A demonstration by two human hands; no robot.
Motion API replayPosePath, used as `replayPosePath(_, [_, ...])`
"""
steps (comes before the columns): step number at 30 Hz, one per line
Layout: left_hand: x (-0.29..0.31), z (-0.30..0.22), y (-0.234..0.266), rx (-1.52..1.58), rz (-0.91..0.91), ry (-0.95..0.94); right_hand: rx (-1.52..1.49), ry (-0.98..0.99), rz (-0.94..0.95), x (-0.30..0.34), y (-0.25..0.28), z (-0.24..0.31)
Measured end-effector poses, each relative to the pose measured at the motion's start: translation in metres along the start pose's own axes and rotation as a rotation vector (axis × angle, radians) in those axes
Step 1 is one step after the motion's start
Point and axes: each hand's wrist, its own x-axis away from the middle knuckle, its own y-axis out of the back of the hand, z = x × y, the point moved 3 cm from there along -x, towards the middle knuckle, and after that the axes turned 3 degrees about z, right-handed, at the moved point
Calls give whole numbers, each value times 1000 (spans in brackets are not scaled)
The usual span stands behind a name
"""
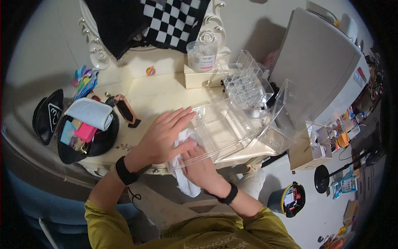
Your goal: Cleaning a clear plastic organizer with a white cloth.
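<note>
A clear acrylic organizer box (226, 143) is tilted at the front edge of the cream dressing table (155, 93). My left hand (161, 137) lies with stretched fingers along its left end, the thumb reaching over toward a white cloth (185, 182). Pressed up against the near left corner of the box, my right hand (199, 166) has the cloth bunched in its fingers; the clear wall partly covers those fingers. Part of the cloth hangs below the table edge. Both wrists wear black bands.
A divided clear organizer (248, 89) and a clear panel (286, 112) stand at the right. At the left is a black cap (66, 153) full of small items, near a dark palette (124, 110). A plastic tub (202, 56) sits on a small drawer. A cardboard box (300, 155) and bin (286, 201) are farther right.
</note>
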Motion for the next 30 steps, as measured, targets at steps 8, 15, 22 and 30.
replayPosePath(8, [-7,3,5,65,180,38,-1003,-542,353,92,49,-27])
replayPosePath(15, [-6,5,9,45,341,95,-2521,-672,-265,89,36,-58])
replayPosePath(22, [-11,-17,-6,-19,252,154,-2418,-500,-193,6,11,-95])
replayPosePath(30, [-14,-22,-6,-94,251,236,-2235,-399,75,-19,27,-80])
